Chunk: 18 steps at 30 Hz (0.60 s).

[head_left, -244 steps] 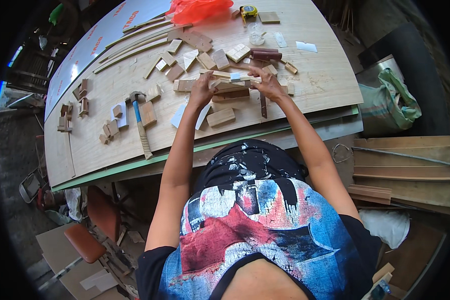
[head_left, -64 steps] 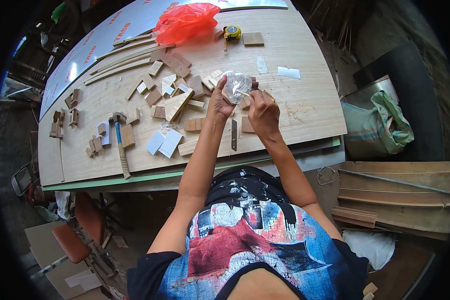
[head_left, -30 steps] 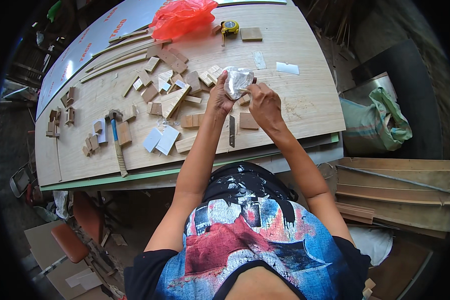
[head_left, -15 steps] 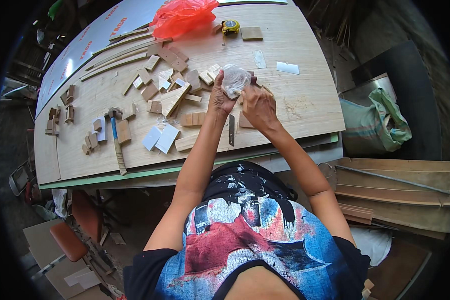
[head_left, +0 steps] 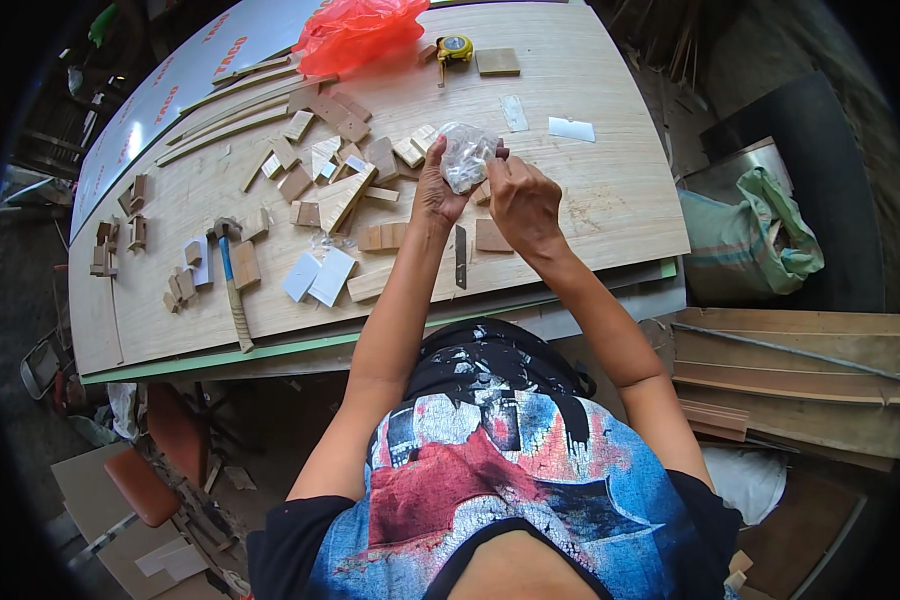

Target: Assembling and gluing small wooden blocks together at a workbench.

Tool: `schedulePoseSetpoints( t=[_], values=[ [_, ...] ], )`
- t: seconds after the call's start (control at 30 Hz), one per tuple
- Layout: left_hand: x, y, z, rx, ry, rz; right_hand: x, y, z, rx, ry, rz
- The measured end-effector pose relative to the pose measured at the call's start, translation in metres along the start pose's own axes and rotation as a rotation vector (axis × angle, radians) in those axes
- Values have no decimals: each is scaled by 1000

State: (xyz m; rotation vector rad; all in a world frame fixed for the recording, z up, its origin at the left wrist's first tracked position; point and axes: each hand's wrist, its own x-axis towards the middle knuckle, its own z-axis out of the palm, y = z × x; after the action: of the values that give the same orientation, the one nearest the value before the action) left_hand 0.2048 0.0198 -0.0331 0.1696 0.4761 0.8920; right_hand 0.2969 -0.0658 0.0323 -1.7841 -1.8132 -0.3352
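Note:
A crumpled clear plastic bag (head_left: 467, 157) sits in my left hand (head_left: 438, 190), whose thumb and fingers curve around it over the workbench. What is inside the bag is too unclear to name. Against the bag's right side, my right hand (head_left: 526, 205) is closed, its fingers pinched at the plastic edge. Just below the hands lie a dark flat metal blade (head_left: 461, 258) and a small brown wood block (head_left: 493, 236). Left of my left wrist are several pale wood offcuts (head_left: 350, 200) and two white square pieces (head_left: 332, 277).
On the wooden bench top (head_left: 610, 200) lie a hammer (head_left: 234, 285), a yellow tape measure (head_left: 455, 48), a red plastic bag (head_left: 360, 35) and long thin strips (head_left: 230, 112). A stuffed green sack (head_left: 740, 245) stands right of the bench, with wood boards (head_left: 790, 350) below it.
My right hand has turned and shifted slightly at the bag's edge. The clear bag looks more spread out in my left hand. The view has shifted a little.

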Motion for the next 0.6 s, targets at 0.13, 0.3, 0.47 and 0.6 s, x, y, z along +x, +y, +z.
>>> schedulePoseSetpoints(
  t=[0.13, 0.3, 0.47, 0.6],
  values=[
    [3, 0, -3, 0, -13, 31, 2, 1, 2, -88, -41, -21],
    [-4, -1, 5, 32, -165, -22, -5, 2, 8, -58, -74, -2],
    [2, -5, -10, -17, -126, -19, -15, 1, 14, 125, -92, 107],
    [4, -7, -12, -17, -95, -30, -18, 6, 15, 199, -130, 162]
  ],
)
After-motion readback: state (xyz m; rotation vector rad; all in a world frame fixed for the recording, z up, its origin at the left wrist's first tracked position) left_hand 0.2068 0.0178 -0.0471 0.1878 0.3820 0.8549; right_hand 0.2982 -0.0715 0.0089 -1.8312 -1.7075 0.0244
